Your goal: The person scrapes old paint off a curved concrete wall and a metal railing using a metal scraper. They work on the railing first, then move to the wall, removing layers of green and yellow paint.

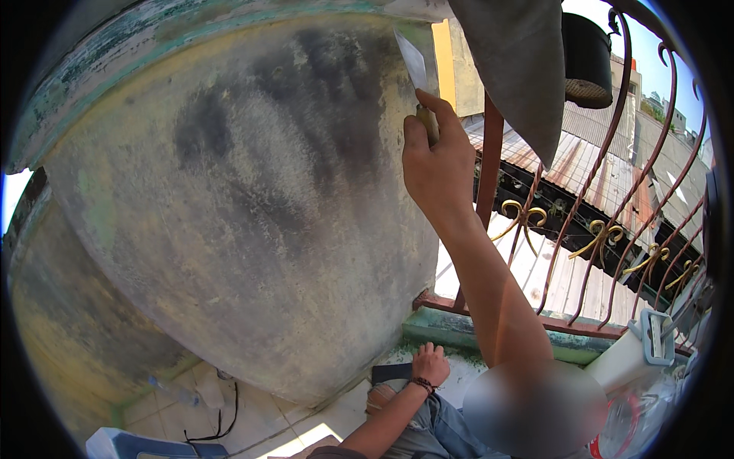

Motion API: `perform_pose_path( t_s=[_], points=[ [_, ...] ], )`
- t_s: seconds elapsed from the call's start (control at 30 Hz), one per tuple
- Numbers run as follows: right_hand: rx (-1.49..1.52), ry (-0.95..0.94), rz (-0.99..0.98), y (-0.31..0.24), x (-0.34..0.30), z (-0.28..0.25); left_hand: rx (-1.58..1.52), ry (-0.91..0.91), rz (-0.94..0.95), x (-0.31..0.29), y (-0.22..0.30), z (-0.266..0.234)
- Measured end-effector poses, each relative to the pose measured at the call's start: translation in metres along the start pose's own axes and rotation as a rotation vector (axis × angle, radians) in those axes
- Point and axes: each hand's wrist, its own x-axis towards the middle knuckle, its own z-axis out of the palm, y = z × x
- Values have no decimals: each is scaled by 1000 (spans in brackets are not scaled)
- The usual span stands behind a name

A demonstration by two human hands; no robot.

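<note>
A scraper (414, 64) with a pale metal blade and short handle is gripped in my right hand (442, 157), raised high. Its blade is up by the right edge of the wall (267, 199), a grey, yellowish surface with dark stains; whether it touches the wall I cannot tell. Down low, my left hand (432, 366), with dark bracelets at the wrist, is over my bent leg in torn jeans (417, 428). Its fingers are curled, and what lies under them is hidden. A flat dark piece (391, 372) is just left of that hand.
Right of the wall runs a brown metal railing (589, 206) with gold curls. A grey cloth (516, 69) and a black pot (587, 61) hang there. A white container (631, 356) and clear plastic bottle (634, 421) stand lower right; a blue-white box (126, 444) lower left.
</note>
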Motion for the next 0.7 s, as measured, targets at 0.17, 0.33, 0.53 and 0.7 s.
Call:
perform_pose_path(
  t_s=[0.17, 0.33, 0.53, 0.7],
  points=[
    [-75, 15, -76, 3, 13, -5, -13, -10, -3, 0, 0, 1],
    [-143, 38, -132, -9, 18, -8, -7, -12, 4, 1, -2, 3],
    [-153, 37, -145, -13, 21, -6, -23, -16, 5, 2, -1, 1],
    [-125, 19, -106, -18, 23, -7, -22, -16, -3, 1, -2, 0]
  ],
)
